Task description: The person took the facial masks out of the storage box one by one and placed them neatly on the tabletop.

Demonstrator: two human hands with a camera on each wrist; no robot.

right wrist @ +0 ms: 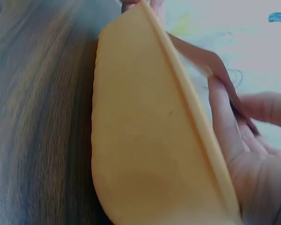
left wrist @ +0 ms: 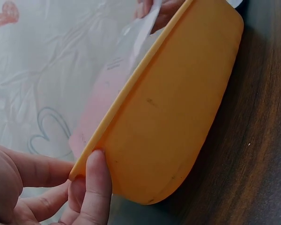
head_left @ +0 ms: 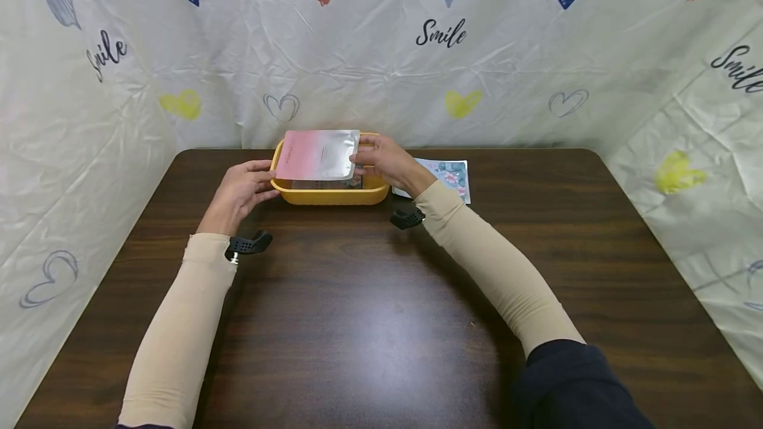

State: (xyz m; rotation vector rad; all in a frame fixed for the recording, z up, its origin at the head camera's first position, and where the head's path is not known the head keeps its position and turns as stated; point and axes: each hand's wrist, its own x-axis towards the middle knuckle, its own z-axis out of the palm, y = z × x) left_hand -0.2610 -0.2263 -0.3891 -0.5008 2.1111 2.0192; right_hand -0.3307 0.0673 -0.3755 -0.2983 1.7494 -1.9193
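Note:
A pink-and-silver flat packet [head_left: 318, 154], like a sheet-mask sachet, lies level over the yellow plastic basket [head_left: 334, 197]. My right hand [head_left: 387, 161] pinches the packet's silver right end between thumb and fingers, as the right wrist view also shows. At the basket's left end, my left hand [head_left: 241, 190] grips the rim, with fingertips on both sides of it in the left wrist view. Beneath the pink packet, a darker packet [head_left: 328, 185] shows inside the basket, mostly hidden.
A blue floral packet [head_left: 456, 174] lies on the dark wooden table [head_left: 369, 310] right of the basket, partly behind my right hand and wrist. A white curtain [head_left: 369, 38] printed with hearts hangs right behind the table's back edge.

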